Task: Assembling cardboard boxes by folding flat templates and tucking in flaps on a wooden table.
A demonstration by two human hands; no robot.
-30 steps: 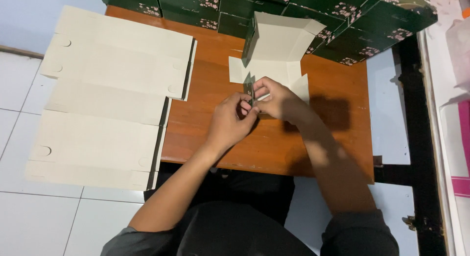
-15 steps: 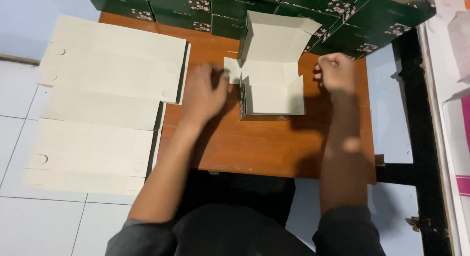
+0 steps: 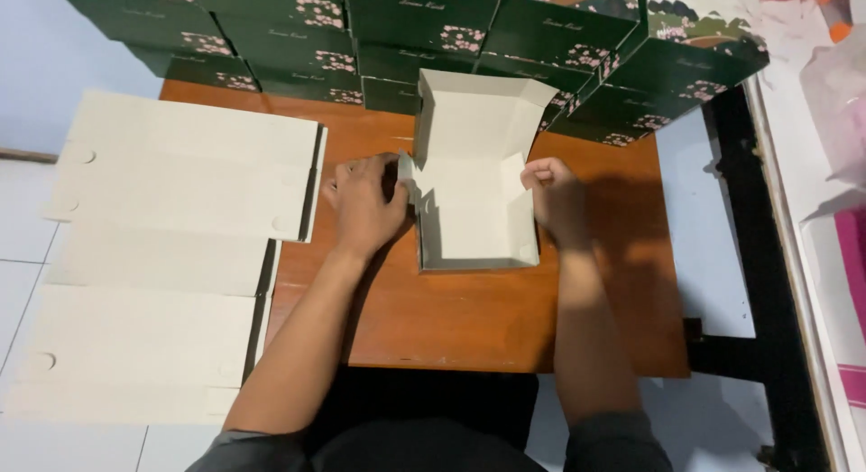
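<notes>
One open cardboard box (image 3: 476,215), pale inside, stands at the centre of the frame on the brown wooden table (image 3: 478,328), its lid flap upright at the far side. Two hands flank it, set apart. The left hand (image 3: 368,204), palm down and fingers spread, presses against the box's left wall and its small side flap. The right hand (image 3: 550,188), curled into a loose fist, touches the right wall near its upper corner; neither hand is clamped round the box. Both forearms run up from the lower edge of the frame, roughly parallel. Flat unfolded box blanks (image 3: 189,179), pale cardboard, lie in overlapping stacks over the left side of the table and beyond its edge; at least four layers show, exact count not readable. Finished dark green boxes (image 3: 424,21) with pink flower print are stacked in rows along the upper edge of the frame, more than ten, just behind the open box.
</notes>
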